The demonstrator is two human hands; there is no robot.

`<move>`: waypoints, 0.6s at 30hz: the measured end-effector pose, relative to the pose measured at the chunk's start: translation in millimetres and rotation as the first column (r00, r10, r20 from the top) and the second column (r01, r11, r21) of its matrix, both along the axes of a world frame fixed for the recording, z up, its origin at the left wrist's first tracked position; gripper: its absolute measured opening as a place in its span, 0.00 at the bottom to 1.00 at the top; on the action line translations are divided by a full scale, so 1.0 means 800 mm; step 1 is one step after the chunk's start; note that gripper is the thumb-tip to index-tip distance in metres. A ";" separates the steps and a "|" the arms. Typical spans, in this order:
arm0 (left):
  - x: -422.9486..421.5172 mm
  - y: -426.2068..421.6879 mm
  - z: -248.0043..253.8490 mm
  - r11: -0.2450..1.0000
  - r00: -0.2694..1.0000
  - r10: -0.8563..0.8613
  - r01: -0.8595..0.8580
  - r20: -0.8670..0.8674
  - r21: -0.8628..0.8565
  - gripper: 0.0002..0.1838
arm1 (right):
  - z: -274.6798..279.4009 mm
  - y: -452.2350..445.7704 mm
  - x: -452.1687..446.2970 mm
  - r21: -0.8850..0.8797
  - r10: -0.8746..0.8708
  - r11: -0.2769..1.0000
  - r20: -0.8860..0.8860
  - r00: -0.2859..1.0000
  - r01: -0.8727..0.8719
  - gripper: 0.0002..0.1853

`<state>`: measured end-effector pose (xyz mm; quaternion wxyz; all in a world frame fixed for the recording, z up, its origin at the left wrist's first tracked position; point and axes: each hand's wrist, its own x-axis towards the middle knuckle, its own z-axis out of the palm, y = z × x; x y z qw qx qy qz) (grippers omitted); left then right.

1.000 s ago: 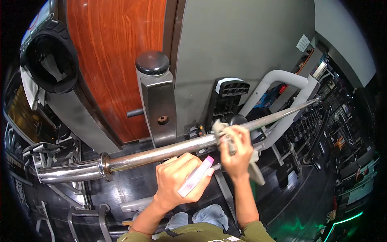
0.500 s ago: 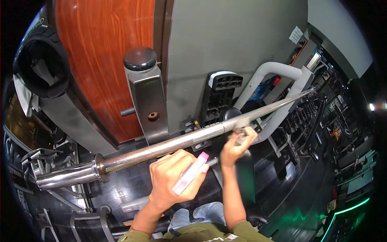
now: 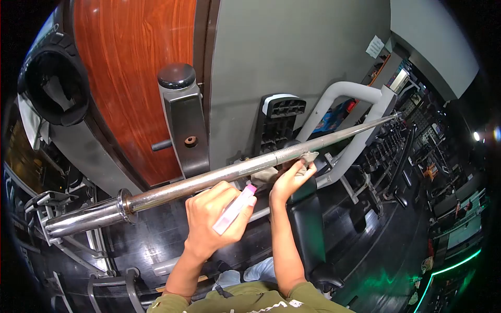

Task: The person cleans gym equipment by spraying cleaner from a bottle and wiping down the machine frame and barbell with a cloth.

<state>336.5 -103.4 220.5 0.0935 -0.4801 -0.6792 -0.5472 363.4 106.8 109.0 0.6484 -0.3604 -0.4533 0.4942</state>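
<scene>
A long metal barbell (image 3: 229, 175) runs slantwise across the view, with a thick shiny sleeve (image 3: 83, 218) at its left end. Below the bar, my left hand (image 3: 211, 214) is closed around a slim whitish bottle (image 3: 229, 215) with a pink top. My right hand (image 3: 291, 181) pinches a greyish cloth (image 3: 265, 176) against the underside of the bar, near the middle. Part of the cloth hangs loose to the left of the fingers, and a corner sticks out above them.
A grey metal upright (image 3: 188, 122) with a black cap stands behind the bar. A black padded bench (image 3: 307, 224) lies below my right hand. Pale tubular frame (image 3: 321, 109) and a dumbbell rack (image 3: 383, 151) are at right; a wood panel (image 3: 135, 68) is at back left.
My right hand has shifted left and down with the cloth, from the bar's side to beneath it. My left hand, still holding the bottle, has moved slightly left and up as the view shifted.
</scene>
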 end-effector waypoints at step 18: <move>-0.001 0.013 -0.005 0.996 0.994 0.082 -0.079 -0.066 0.052 0.05 | 0.081 0.036 0.091 0.482 -0.011 0.843 0.459 0.888 -0.239 0.13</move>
